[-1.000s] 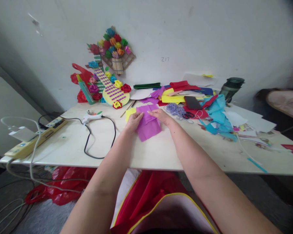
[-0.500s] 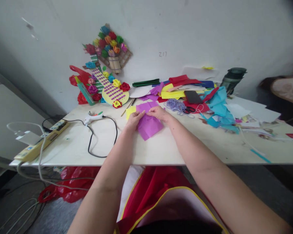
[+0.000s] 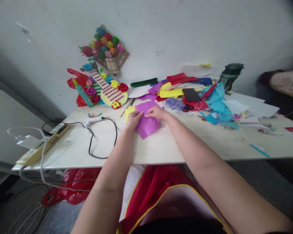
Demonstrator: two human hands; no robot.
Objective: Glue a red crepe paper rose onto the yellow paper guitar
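Note:
Purple crepe paper point(image 3: 148, 127) is held between both hands above the middle of the white table. My left hand point(image 3: 133, 121) pinches its left side, thumb on top. With thumb and fingertips together, my right hand point(image 3: 157, 112) grips the paper near its centre right. Part of the sheet spreads out beyond the fingers, and another part hangs toward me. A piece of yellow paper point(image 3: 129, 111) lies just behind my left hand, partly hidden by it. To the right of my right hand is a tangle of lilac yarn point(image 3: 174, 104) beside black-handled scissors point(image 3: 188, 107).
A white glue gun point(image 3: 93, 119) with a black cord and a power strip point(image 3: 44, 146) occupy the left. Behind stand a paper-flower guitar point(image 3: 113, 96) and a green glue bottle point(image 3: 83, 93). Coloured paper point(image 3: 172, 93), a phone point(image 3: 191, 95) and a dark bottle point(image 3: 231, 76) are at back right.
The camera view has shifted slightly. Both hands keep their hold on the purple crepe paper, with the right fingers moved only a little.

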